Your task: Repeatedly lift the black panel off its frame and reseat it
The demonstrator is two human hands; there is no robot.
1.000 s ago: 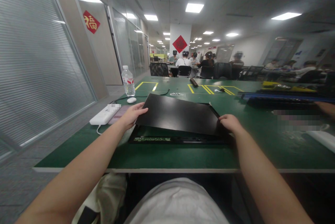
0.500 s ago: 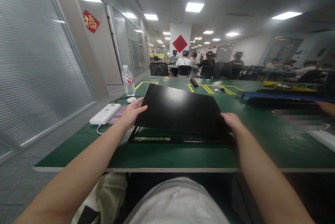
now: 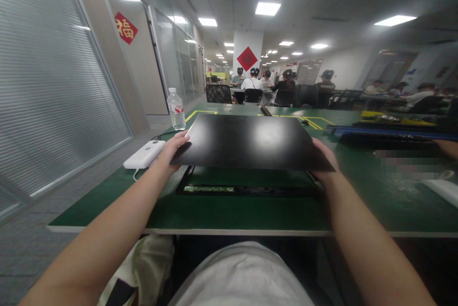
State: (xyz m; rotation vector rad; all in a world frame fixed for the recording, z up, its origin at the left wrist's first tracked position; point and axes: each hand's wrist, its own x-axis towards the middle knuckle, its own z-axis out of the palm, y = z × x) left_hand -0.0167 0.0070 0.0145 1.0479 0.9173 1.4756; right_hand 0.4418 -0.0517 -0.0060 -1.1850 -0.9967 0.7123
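A dark, glossy screen panel (image 3: 246,146) is held flat above the table between my two hands, with lamp reflections on its face. My left hand (image 3: 174,147) grips its left edge, thumb near the top and fingers partly under it. On the opposite edge, my right hand (image 3: 325,160) is closed, its fingers mostly hidden beneath the panel. Below lies a thin black frame (image 3: 282,192) on the table, with a strip of green circuit board (image 3: 209,189) along its near side. The panel covers the frame's far part.
On the green table (image 3: 229,215), a white power bank (image 3: 145,154) with a cable and a water bottle (image 3: 176,110) stand at left. Long blue and black parts (image 3: 386,133) lie at right, near another person's hand (image 3: 449,146). A small black strip (image 3: 265,111) is at the back.
The panel has gone from tilted to more level, and its near edge has lifted clear of the frame. My right hand has shifted along with its edge; my left hand moved slightly left.
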